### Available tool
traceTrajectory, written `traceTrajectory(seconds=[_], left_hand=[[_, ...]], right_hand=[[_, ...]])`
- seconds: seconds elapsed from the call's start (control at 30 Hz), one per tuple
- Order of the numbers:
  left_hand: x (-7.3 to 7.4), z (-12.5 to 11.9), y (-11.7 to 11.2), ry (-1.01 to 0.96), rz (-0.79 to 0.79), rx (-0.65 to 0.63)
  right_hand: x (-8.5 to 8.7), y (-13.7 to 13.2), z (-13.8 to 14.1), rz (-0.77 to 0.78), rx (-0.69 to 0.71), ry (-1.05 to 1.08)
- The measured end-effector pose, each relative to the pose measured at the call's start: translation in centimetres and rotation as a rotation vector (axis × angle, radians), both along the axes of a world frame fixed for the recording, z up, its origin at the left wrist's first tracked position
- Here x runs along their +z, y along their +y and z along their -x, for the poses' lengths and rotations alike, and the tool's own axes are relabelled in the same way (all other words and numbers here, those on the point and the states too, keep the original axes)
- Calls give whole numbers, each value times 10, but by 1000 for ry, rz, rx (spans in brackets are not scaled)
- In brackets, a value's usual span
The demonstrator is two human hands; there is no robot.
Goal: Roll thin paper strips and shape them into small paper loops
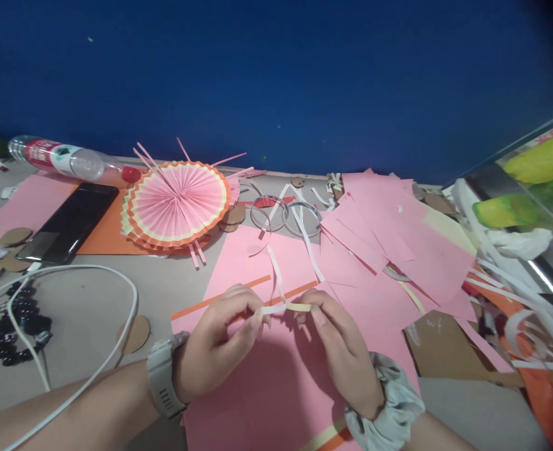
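The left hand and right hand, thumbs closed against fingers, pinch opposite ends of a thin white-and-pale-yellow strip, apparently to keep it taut over flat pink paper sheets; beyond lies a round, pleated pink-and-orange paper fan.

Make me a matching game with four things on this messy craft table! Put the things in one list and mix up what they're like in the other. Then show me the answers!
Things
1. Pleated paper rosette
2. Plastic bottle
3. Scrunchie
4. White and pale yellow paper strip

What they're like
A. Pale grey-green and crinkled
B. Held between the left hand and the right hand
C. Pink, with orange and pale yellow rings
D. Lying on its side, with a red cap

Right pairs: 1-C, 2-D, 3-A, 4-B
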State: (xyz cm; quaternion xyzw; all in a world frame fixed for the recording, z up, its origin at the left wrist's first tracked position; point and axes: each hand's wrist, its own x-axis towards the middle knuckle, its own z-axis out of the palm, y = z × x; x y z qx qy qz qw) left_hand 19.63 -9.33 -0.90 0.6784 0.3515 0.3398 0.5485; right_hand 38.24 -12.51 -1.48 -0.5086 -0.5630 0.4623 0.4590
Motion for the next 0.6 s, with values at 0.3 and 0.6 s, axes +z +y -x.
traceTrajectory(seconds=[0.3, 0.6], left_hand=[[7, 1, 2, -213, 94, 175], [49, 16, 42, -492, 41, 405]], right_hand=[[-5, 7, 1, 94, -131, 191], [-10, 15, 2, 59, -294, 420]])
